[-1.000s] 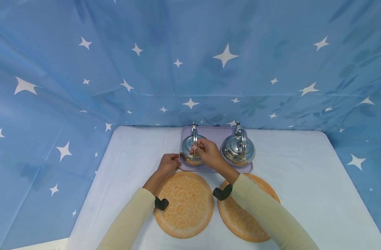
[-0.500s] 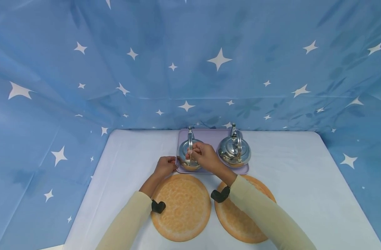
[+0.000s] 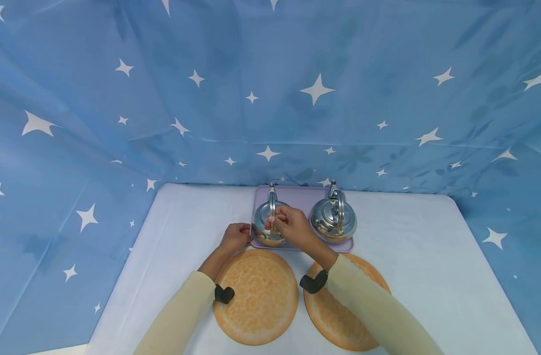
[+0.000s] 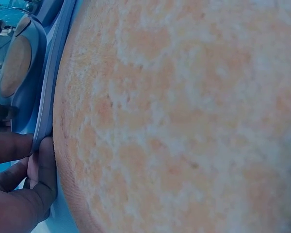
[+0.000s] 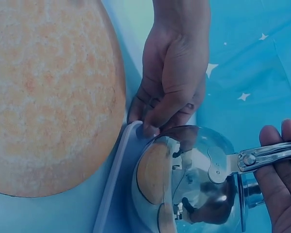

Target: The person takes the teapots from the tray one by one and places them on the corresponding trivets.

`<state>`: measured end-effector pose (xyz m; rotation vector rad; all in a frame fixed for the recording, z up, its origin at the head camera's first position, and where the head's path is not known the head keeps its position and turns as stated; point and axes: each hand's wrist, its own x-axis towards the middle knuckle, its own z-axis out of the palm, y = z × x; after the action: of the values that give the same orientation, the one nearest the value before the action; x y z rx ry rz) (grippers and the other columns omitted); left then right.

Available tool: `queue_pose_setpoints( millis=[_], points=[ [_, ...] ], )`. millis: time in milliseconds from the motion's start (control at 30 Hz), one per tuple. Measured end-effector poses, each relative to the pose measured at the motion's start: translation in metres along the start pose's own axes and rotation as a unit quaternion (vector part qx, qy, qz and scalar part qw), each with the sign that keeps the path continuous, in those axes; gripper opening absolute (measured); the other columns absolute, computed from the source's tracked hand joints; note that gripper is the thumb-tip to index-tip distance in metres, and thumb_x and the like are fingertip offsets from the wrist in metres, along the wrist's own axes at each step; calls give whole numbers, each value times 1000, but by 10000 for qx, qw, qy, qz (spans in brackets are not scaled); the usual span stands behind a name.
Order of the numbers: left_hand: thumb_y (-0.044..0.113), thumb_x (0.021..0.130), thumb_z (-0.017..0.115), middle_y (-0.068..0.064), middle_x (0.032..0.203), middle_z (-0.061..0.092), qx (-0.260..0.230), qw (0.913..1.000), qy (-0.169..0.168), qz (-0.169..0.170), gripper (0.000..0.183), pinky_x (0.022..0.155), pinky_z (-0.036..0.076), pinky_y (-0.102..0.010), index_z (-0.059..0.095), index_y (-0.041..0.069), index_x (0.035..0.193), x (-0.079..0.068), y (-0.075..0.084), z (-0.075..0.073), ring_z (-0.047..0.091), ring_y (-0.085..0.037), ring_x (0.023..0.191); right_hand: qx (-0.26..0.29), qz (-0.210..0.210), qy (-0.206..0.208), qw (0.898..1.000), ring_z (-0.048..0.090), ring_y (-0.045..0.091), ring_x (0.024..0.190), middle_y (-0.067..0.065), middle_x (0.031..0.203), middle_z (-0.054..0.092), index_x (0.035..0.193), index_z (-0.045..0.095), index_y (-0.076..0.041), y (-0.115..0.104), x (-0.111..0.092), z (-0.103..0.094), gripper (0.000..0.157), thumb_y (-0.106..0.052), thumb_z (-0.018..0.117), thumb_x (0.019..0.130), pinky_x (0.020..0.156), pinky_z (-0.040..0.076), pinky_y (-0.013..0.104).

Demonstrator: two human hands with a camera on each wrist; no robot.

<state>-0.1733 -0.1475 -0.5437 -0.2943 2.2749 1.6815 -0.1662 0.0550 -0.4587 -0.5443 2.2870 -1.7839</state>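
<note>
A shiny metal kettle (image 3: 261, 229) stands upright at the left end of a lilac tray (image 3: 300, 194). My right hand (image 3: 292, 226) holds its arched handle (image 5: 271, 155), fingers curled beneath the metal in the right wrist view. At the tray's near left corner, my left hand (image 3: 235, 238) pinches the rim (image 4: 44, 111) between thumb and fingers. A second metal kettle (image 3: 330, 222) stands at the tray's right end, its handle raised and its spout pointing to the back.
Two round, bread-patterned mats (image 3: 255, 301) lie side by side in front of the tray, the right mat (image 3: 337, 315) partly under my right forearm. The white table (image 3: 430, 266) ends at a blue star-printed cloth (image 3: 234, 113) behind and at both sides.
The head view has shifted slightly. Both hands keep their holds, on the left kettle's handle and the tray's corner, and the kettles stay in place on the tray.
</note>
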Motion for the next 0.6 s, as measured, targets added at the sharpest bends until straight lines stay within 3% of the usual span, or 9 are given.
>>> queue_pose_setpoints(
  millis=[267,433,600],
  points=[
    [-11,80,51,-16,99,60,393,9991,154,47,43,67,56,-27,58,-14,122,0,1,2,60,-21,82,74,91,-41,9999,69,22,84,7,85,72,95,61,0,0,-4,2,8,-6,57,98,71,55,46],
    [-13,78,49,-16,95,59,324,9993,148,110,42,65,56,-27,60,-14,119,-1,1,2,59,-21,80,-3,7,-23,10000,69,20,83,4,85,72,96,61,-1,1,-6,3,7,-6,57,98,68,56,41],
    [-13,79,49,-16,97,59,239,9995,133,162,42,67,56,-28,59,-15,120,-2,3,2,60,-22,83,-36,-73,-12,10000,66,23,74,4,83,72,95,62,-2,-3,-8,2,7,-7,57,98,57,49,27]
  ],
)
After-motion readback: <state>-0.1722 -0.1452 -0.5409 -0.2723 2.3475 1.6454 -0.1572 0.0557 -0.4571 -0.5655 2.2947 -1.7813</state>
